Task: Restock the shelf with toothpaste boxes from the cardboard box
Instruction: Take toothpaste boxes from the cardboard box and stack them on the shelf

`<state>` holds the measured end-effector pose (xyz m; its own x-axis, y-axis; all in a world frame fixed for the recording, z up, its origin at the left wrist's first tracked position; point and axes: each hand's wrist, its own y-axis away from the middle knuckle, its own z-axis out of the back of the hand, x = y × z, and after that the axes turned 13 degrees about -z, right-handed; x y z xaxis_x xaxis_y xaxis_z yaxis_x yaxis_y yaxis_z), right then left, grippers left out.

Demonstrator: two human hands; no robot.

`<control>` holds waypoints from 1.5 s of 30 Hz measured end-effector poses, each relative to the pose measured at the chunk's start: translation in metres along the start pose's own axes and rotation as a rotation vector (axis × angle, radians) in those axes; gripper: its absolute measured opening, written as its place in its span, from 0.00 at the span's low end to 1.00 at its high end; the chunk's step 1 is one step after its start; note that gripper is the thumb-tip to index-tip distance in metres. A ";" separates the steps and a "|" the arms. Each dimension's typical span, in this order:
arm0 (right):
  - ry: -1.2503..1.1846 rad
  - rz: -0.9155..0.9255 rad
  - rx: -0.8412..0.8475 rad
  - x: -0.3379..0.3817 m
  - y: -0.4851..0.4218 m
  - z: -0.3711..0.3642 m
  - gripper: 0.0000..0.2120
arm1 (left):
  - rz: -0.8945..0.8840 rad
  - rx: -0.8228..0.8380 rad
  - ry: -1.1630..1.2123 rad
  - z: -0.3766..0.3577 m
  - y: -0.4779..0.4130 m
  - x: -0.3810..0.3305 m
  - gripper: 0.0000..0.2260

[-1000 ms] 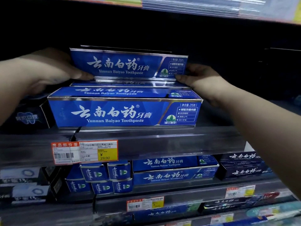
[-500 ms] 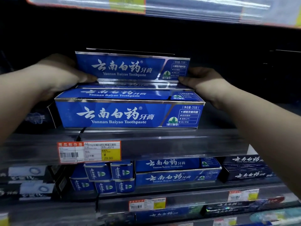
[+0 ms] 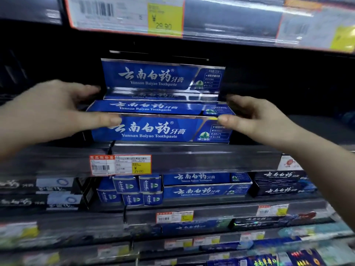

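Two blue Yunnan Baiyao toothpaste boxes lie lengthwise on the middle shelf (image 3: 211,158). The front toothpaste box (image 3: 153,131) sits at the shelf lip. The rear toothpaste box (image 3: 153,77) stands higher behind it, on top of another one. My left hand (image 3: 53,112) grips the front box's left end, thumb on its front face and fingers reaching back to the rear box's lower left corner. My right hand (image 3: 255,120) grips the right end, thumb on the top front edge and fingers behind. The cardboard box is out of view.
An orange and yellow price tag (image 3: 121,165) hangs on the shelf lip. The shelf below holds small blue boxes (image 3: 134,191), long blue boxes (image 3: 205,191) and dark boxes (image 3: 282,183). Overhead runs the upper shelf rail (image 3: 230,22) with its tag. Dark gaps flank the stack.
Both hands let go of the rear upper box and came forward and down onto the ends of the front box. The camera moved closer and tilted up.
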<state>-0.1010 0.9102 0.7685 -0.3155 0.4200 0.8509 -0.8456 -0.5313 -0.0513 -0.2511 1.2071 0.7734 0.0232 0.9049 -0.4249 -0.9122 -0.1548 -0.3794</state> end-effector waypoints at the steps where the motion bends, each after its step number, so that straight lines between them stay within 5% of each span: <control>1: -0.010 -0.016 0.023 -0.003 0.000 0.000 0.18 | -0.004 0.017 -0.070 -0.006 -0.002 -0.004 0.47; 3: -0.008 -0.046 0.030 -0.006 -0.001 -0.002 0.31 | 0.013 0.036 -0.224 -0.015 0.000 -0.011 0.51; 9: 0.107 -0.071 -0.102 -0.012 -0.010 0.002 0.48 | -0.052 -0.079 -0.301 -0.038 -0.007 -0.011 0.37; 12: 0.149 -0.081 -0.067 -0.015 -0.007 0.003 0.35 | -0.001 -0.095 -0.154 -0.038 -0.009 0.005 0.44; 15: 0.188 -0.052 -0.069 -0.019 -0.003 0.001 0.14 | -0.032 -0.112 -0.160 -0.039 -0.007 0.025 0.35; 18: 0.223 -0.039 -0.108 -0.021 -0.004 0.000 0.04 | 0.016 -0.179 -0.147 -0.045 -0.009 0.036 0.32; 23: 0.178 0.020 -0.168 -0.021 0.001 0.000 0.03 | 0.073 -0.256 0.065 -0.046 -0.009 0.058 0.26; 27: 0.129 0.067 -0.215 -0.004 0.001 0.009 0.04 | 0.144 -0.213 0.292 -0.024 -0.008 0.073 0.42; 33: 0.147 0.126 -0.339 0.012 -0.024 0.015 0.07 | -0.007 -0.391 0.312 -0.015 -0.040 0.001 0.12; 38: -0.004 0.103 -0.396 -0.005 -0.044 0.005 0.05 | -0.043 -0.364 0.304 -0.021 -0.049 0.010 0.26; 45: -0.028 0.034 -0.269 -0.017 -0.046 0.001 0.07 | -0.017 -0.186 0.261 -0.022 -0.047 0.008 0.34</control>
<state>-0.0558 0.9266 0.7567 -0.3367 0.3828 0.8603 -0.9200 -0.3284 -0.2140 -0.1993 1.2132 0.7694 0.1642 0.7796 -0.6044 -0.8207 -0.2320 -0.5222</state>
